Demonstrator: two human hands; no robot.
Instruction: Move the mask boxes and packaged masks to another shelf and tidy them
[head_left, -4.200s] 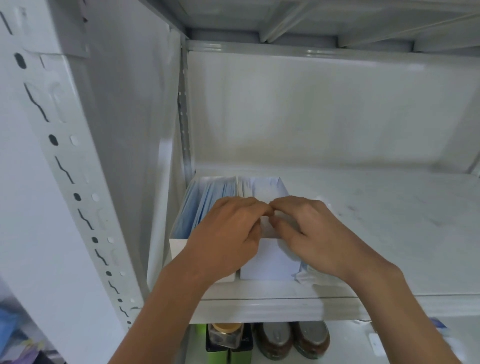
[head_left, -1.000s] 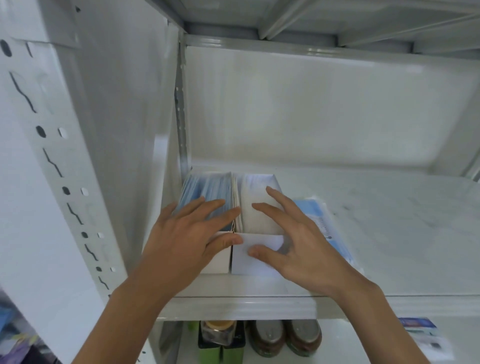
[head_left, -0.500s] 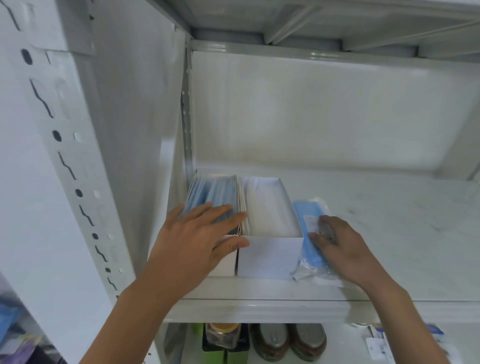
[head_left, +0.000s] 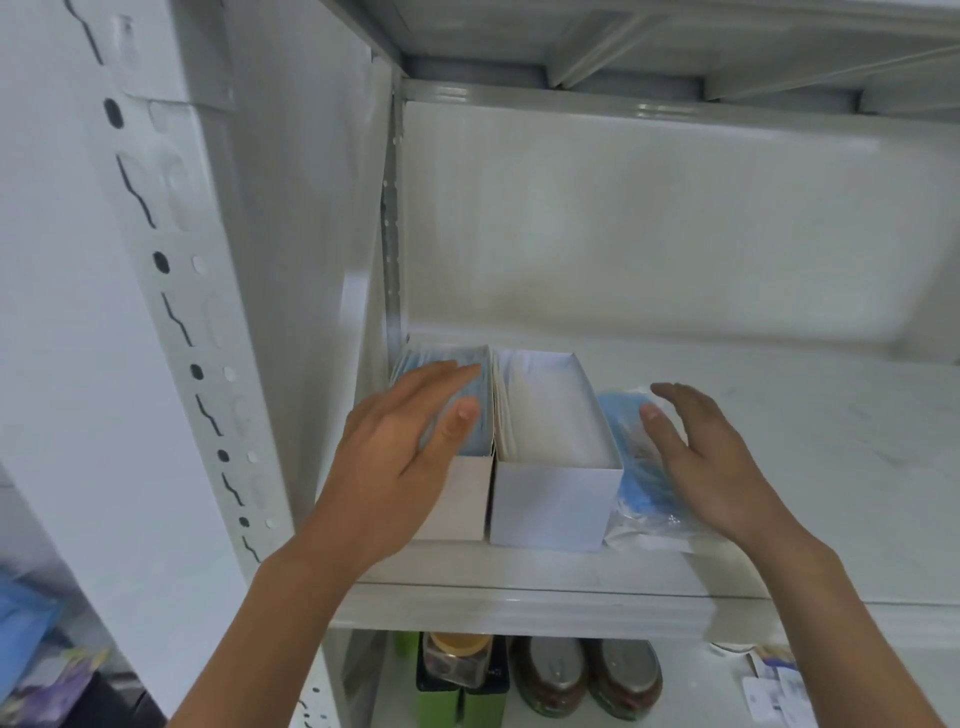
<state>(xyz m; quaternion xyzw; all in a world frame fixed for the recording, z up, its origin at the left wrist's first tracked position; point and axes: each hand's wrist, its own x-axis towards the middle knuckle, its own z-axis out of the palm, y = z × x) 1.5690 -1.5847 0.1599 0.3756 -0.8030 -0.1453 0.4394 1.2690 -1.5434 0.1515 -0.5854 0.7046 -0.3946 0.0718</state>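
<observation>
Two open white mask boxes stand side by side at the left end of the white shelf (head_left: 779, 467). The left box (head_left: 457, 504) holds blue masks; the right box (head_left: 550, 499) holds white ones. A clear packet of blue masks (head_left: 634, 478) lies against the right box's right side. My left hand (head_left: 405, 447) hovers over the left box with fingers spread, holding nothing. My right hand (head_left: 711, 457) is open just right of the packet, fingers apart, lifted slightly off it.
A perforated white upright (head_left: 171, 291) and the side panel close the shelf on the left. Below the shelf stand a jar (head_left: 457, 660) on green containers and two dark oval tins (head_left: 587, 680). Small packets (head_left: 774, 686) lie lower right.
My right hand has let go of the mask packet and lifted to its right. My left hand has risen off the left box and opened wider.
</observation>
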